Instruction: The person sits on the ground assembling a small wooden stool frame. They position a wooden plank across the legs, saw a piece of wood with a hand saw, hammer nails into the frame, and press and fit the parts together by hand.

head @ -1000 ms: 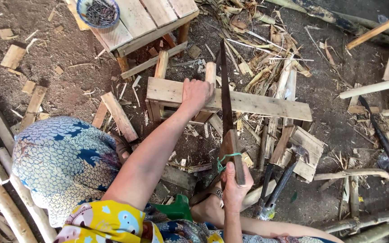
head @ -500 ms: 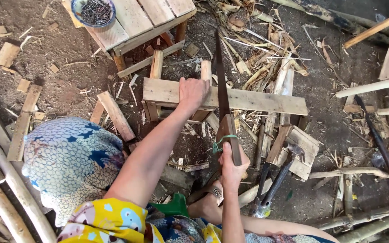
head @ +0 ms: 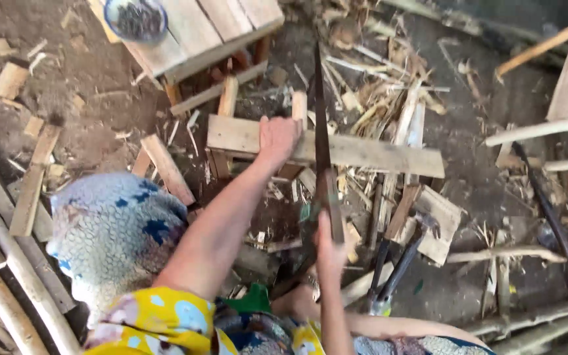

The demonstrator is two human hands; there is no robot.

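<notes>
1. Right hand [head: 329, 244] is clamped round the handle of a handsaw [head: 321, 141], whose blade runs away from the person and crosses the plank [head: 369, 152] just right of the other hand.
2. Left hand [head: 277, 138] presses flat on the plank, fingers curled over its far edge, pinning it down.
3. Plank lies crosswise on short wooden supports over the dirt floor [head: 93, 125]; it looks stiff, light and rough, best held close beside the cut.
4. Saw blade looks thin and springy, likely to bind if twisted.
5. Offcuts and bamboo poles [head: 8, 289] litter the ground; a slatted stool [head: 205, 33] carrying a bowl [head: 136, 18] stands far left.
</notes>
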